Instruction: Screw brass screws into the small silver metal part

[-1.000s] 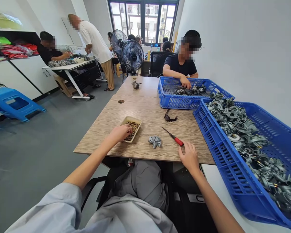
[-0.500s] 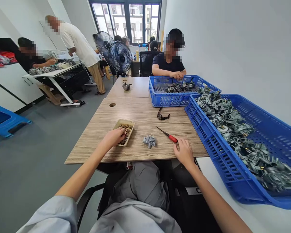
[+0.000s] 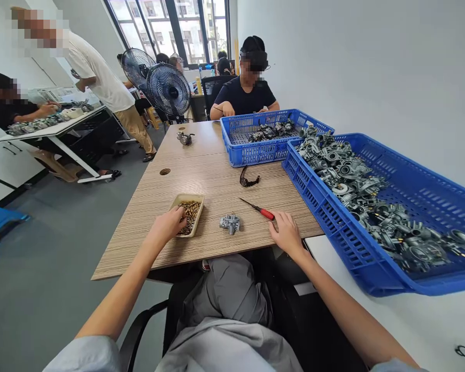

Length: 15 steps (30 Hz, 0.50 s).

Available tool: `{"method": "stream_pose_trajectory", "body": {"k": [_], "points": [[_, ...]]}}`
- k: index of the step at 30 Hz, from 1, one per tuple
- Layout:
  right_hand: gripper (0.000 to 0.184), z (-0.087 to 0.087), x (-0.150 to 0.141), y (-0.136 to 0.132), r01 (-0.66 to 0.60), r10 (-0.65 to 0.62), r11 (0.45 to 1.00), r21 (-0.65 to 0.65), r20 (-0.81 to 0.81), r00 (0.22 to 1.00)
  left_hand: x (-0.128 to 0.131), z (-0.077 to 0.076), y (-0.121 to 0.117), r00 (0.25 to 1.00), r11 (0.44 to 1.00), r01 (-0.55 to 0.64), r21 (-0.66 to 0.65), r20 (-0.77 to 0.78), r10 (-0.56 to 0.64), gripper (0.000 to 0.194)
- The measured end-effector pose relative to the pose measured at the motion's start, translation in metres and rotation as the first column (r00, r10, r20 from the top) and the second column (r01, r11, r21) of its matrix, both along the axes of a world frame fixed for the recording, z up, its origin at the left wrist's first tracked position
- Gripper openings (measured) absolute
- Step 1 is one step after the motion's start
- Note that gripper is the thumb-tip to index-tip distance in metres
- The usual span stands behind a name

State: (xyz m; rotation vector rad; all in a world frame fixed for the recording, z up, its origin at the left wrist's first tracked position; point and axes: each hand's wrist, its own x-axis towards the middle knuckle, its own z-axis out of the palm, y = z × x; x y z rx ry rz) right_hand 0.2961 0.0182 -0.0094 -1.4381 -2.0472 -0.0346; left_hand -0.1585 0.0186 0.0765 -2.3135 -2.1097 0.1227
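Your left hand (image 3: 164, 226) lies curled at the rim of the shallow tray (image 3: 189, 196), fingertips at the brass screws (image 3: 189, 217); you cannot tell whether it pinches any. Your right hand (image 3: 287, 234) rests spread on the table (image 3: 217, 181), just beside the red-handled screwdriver (image 3: 259, 210). The aluminum carburetor body (image 3: 230, 223) lies between your hands.

Small parts-assembly workshop in an office-type room. Evidence: bright blue plastic mesh crates (image 3: 344, 243) heaped with grey die-cast carburetor bodies (image 3: 344, 178) at right, a long wood-laminate work table (image 3: 213, 175) mid-frame, a white folding bench (image 3: 81, 118) with more metal parts at upper left, and a black pedestal fan (image 3: 168, 89) before tall dark-framed windows (image 3: 170, 26) at the back.
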Motion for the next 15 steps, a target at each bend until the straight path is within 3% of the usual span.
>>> {"method": "stream_pose_trajectory", "body": {"k": [10, 15], "points": [[0.039, 0.001, 0.0, 0.0, -0.003, 0.003, 1.0, -0.023, -0.021, 1.0, 0.007, 0.007, -0.004, 0.999, 1.0, 0.019, -0.024, -0.025, -0.019, 0.022], [0.039, -0.001, 0.0, 0.0, 0.002, -0.003, 1.0, -0.024, -0.02, 1.0, 0.014, 0.019, -0.009, 1.0, 0.999, -0.025, 0.045, -0.008, 0.025, 0.02]]}}
